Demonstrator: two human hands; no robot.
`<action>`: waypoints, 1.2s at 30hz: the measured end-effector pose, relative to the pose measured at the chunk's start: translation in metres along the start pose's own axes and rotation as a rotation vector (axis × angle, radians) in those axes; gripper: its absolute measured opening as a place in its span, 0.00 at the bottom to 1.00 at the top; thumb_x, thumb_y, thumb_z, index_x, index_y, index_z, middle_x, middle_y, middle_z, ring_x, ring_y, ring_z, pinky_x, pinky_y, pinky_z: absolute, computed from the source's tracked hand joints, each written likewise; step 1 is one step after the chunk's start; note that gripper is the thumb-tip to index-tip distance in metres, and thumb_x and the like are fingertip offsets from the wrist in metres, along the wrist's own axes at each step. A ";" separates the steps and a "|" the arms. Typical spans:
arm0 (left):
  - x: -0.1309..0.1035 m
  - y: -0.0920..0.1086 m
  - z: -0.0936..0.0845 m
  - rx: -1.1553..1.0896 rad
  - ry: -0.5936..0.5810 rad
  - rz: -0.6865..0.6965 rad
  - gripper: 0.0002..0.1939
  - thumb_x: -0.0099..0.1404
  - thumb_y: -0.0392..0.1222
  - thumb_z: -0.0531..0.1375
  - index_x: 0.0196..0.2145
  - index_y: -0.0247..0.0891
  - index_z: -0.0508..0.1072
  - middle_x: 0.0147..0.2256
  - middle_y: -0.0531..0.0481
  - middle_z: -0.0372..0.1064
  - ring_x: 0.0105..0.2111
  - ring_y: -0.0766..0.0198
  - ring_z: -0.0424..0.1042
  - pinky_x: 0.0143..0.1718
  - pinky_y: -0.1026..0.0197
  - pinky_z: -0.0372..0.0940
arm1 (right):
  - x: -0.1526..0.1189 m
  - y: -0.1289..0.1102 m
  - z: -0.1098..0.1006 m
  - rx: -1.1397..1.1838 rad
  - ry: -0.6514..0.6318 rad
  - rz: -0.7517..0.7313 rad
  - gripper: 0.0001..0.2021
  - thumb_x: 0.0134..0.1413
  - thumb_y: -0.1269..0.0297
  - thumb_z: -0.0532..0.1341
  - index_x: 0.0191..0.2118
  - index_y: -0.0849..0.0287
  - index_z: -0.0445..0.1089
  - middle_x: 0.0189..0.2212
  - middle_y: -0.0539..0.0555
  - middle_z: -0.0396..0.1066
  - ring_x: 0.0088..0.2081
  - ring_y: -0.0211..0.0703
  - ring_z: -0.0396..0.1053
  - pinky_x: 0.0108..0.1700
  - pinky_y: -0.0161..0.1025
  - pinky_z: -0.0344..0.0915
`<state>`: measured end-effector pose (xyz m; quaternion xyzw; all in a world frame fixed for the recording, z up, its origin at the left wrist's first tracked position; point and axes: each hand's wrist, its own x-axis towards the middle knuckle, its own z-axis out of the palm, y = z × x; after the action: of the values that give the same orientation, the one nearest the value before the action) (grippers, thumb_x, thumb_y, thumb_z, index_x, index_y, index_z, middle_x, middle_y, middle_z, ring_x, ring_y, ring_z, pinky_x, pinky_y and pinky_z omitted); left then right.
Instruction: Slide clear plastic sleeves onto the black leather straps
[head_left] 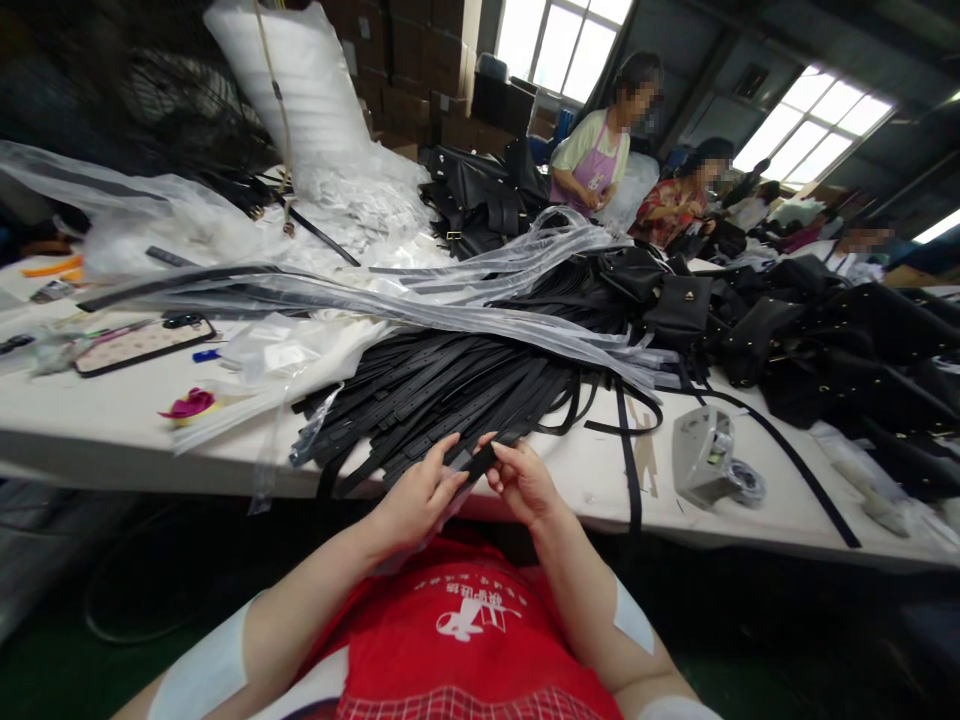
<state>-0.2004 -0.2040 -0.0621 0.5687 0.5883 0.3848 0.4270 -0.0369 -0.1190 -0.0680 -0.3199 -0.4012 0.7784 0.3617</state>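
Note:
My left hand [420, 497] and my right hand [525, 482] meet in front of the red apron, at the table's near edge. Between them is a black strap [481, 461], its end pinched by the fingers of my right hand. The fingers of my left hand close around the strap lower down, where clear plastic appears to cover part of it. Just beyond both hands lies a large heap of black straps [442, 390], some with punched holes. Long clear plastic sleeves [480, 318] stretch across that heap.
A tape dispenser [701, 455] stands to the right on the white table [585, 480]. Black bags [840, 330] pile up at right. A patterned phone [146, 343] lies left, near a magenta object [189, 404]. White foam wrap [292, 90] rises behind. Co-workers [592, 160] are at the far side.

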 end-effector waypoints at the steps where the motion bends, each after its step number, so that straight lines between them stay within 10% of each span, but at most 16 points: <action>1: 0.000 -0.001 0.001 -0.083 -0.051 -0.053 0.25 0.68 0.53 0.49 0.56 0.34 0.60 0.25 0.50 0.73 0.21 0.61 0.71 0.25 0.61 0.65 | -0.001 0.000 0.001 0.010 -0.010 -0.005 0.10 0.45 0.62 0.67 0.35 0.61 0.75 0.27 0.52 0.73 0.17 0.29 0.59 0.16 0.28 0.53; 6: 0.001 -0.004 0.000 -0.276 -0.273 -0.127 0.25 0.67 0.60 0.49 0.27 0.36 0.68 0.20 0.50 0.72 0.15 0.68 0.65 0.18 0.67 0.58 | 0.000 -0.004 0.006 0.207 -0.074 0.015 0.03 0.40 0.69 0.64 0.26 0.60 0.72 0.26 0.51 0.72 0.29 0.38 0.68 0.31 0.33 0.66; 13: 0.006 0.001 -0.001 0.005 -0.088 -0.027 0.31 0.70 0.60 0.43 0.24 0.36 0.72 0.19 0.51 0.71 0.19 0.65 0.69 0.23 0.65 0.61 | 0.019 -0.020 0.008 0.195 0.139 0.006 0.09 0.50 0.60 0.62 0.29 0.60 0.74 0.26 0.53 0.76 0.31 0.41 0.72 0.40 0.38 0.68; 20: 0.027 0.007 0.009 0.234 0.112 0.149 0.27 0.71 0.52 0.43 0.29 0.38 0.76 0.29 0.45 0.76 0.32 0.57 0.75 0.33 0.61 0.66 | 0.022 0.022 0.035 -0.038 0.126 -0.096 0.21 0.51 0.45 0.62 0.21 0.59 0.70 0.24 0.54 0.75 0.29 0.42 0.71 0.37 0.39 0.68; 30: 0.015 -0.013 0.006 0.394 -0.019 0.038 0.25 0.71 0.51 0.44 0.25 0.41 0.71 0.22 0.49 0.74 0.24 0.59 0.74 0.29 0.63 0.62 | 0.062 -0.044 -0.036 0.328 0.420 -0.057 0.28 0.50 0.42 0.62 0.16 0.56 0.49 0.15 0.46 0.62 0.20 0.36 0.64 0.25 0.34 0.63; 36: 0.020 -0.007 0.011 0.401 0.037 0.070 0.26 0.72 0.51 0.40 0.24 0.41 0.68 0.22 0.48 0.72 0.23 0.60 0.72 0.26 0.63 0.60 | 0.044 0.010 0.021 0.269 0.443 -0.135 0.28 0.48 0.39 0.61 0.16 0.56 0.53 0.17 0.49 0.67 0.22 0.38 0.65 0.28 0.36 0.64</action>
<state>-0.1927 -0.1853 -0.0737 0.6551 0.6410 0.2850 0.2806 -0.0802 -0.0960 -0.0758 -0.4041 -0.2258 0.7097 0.5311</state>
